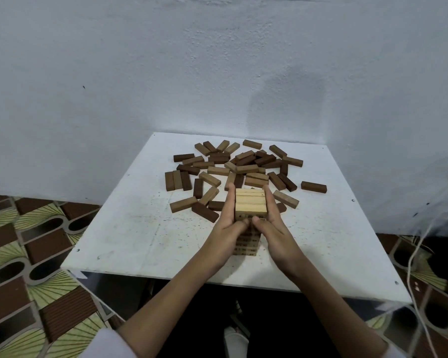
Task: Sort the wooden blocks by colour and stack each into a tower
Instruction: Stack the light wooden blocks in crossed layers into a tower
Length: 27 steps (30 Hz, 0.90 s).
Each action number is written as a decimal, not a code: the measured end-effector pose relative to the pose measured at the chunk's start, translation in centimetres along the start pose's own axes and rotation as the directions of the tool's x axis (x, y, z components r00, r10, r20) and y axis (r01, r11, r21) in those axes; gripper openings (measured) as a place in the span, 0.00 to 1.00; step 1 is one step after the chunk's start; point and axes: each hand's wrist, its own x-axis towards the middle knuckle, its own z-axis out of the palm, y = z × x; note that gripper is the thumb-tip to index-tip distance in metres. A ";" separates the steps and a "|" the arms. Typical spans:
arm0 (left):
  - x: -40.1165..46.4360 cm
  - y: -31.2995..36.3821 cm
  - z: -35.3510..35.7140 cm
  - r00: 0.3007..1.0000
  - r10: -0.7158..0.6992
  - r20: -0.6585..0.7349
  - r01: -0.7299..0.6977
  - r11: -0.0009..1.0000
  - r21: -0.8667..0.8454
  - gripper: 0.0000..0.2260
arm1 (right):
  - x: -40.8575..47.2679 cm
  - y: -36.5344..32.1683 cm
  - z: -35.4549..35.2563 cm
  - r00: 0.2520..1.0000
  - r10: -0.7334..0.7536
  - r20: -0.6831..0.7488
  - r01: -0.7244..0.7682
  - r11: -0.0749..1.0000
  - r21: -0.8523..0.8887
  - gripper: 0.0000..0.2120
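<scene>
Both hands, left [229, 215] and right [273, 218], press straight fingers against the pale tower [250, 202] sides.

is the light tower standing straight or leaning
Standing straight, as far as this view shows: the light tower has a level top layer and aligned layers below, pressed between the left hand and right hand.

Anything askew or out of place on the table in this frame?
Nothing stands out. The pale tower looks square, with the left hand and right hand pressed flat against its sides. The medium and dark brown blocks lie scattered behind it, unsorted, all on the white table.
</scene>
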 end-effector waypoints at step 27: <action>-0.1 0.0 0.1 1.000 0.016 -0.003 -0.016 1.000 0.020 0.29 | 0.0 0.6 0.0 0.999 -0.037 -0.020 0.037 0.998 -0.044 0.30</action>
